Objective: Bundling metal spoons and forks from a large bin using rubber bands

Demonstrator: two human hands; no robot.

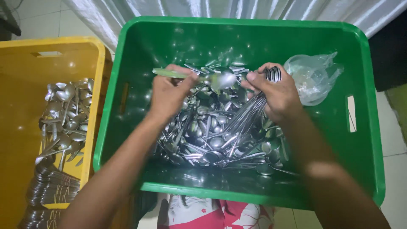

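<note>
A green plastic crate [140,51] holds a heap of loose metal spoons [212,135]. My left hand [169,95] pinches a single spoon [203,77] by its handle, bowl pointing right, above the heap. My right hand [275,95] grips a stacked bundle of spoons [254,110], bowls up by my thumb and handles fanning down-left into the heap. The single spoon's bowl sits just left of the bundle's top.
A yellow crate [25,63] at left holds several loose spoons [65,118] and rows of stacked ones [51,186]. A crumpled clear plastic bag [311,76] lies in the green crate's right side. Tiled floor, a curtain behind, red patterned cloth below.
</note>
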